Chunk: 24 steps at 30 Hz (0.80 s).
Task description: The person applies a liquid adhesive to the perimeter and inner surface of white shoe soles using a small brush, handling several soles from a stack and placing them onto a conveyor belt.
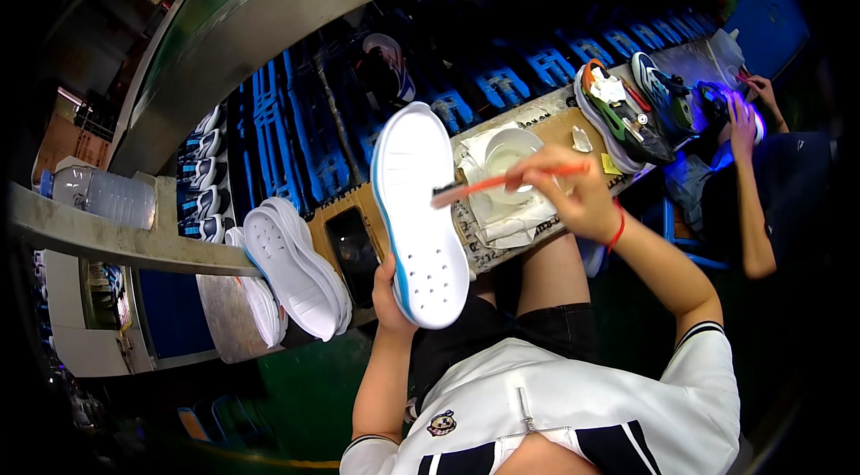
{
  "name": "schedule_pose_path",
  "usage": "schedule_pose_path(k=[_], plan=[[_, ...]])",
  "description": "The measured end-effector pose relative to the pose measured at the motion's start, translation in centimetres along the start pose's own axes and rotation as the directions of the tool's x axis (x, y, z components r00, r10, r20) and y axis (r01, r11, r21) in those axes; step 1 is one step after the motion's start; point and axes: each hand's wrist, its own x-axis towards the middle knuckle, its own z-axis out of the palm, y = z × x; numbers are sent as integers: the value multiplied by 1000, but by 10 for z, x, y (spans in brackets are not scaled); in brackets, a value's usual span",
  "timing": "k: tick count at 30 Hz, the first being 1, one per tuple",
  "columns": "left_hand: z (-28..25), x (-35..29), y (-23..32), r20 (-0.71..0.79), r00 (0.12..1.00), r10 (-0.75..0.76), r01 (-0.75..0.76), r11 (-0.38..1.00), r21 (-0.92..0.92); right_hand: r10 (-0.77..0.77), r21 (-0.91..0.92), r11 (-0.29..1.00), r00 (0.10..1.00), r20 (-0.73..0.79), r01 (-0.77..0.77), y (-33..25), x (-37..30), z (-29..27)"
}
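the left hand (392, 300) gripped a white, blue-edged, foam-like shoe sole (417, 220); the right hand (571, 193) pinched a slim orange brush (484, 184). i guessed the sole light, springy, best held by its rim.

1 head-worn fisheye camera looks down from close above the near edge of the workbench (488, 257).

This is a shoe-factory workshop; blue racks (502, 85) run in a long row at twelve o'clock, beneath a heavy metal beam (269, 18) at eleven. White shoe soles (296, 265) lie stacked at eight; coloured sneakers (614, 117) stand on the worktop at two; more footwear (208, 174) lines up at nine; a second worker (761, 188) sits along the same line at three.
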Motion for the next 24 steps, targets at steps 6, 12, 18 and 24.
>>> schedule_pose_path(k=[6,12,18,24], plan=[[0,27,1,-132,954,271,-241,949,202,-102,-110,988,992,80,110,-22,-37,30],[-10,29,-6,-127,914,384,-340,899,274,391,408,812,908,149,-417,-39,-54,50],[13,3,-2,-130,959,252,-215,945,245,566,492,582,757,326,-647,-28,-10,35],[4,-21,-4,74,993,-96,94,995,26,458,344,821,885,79,-456,24,37,8]])
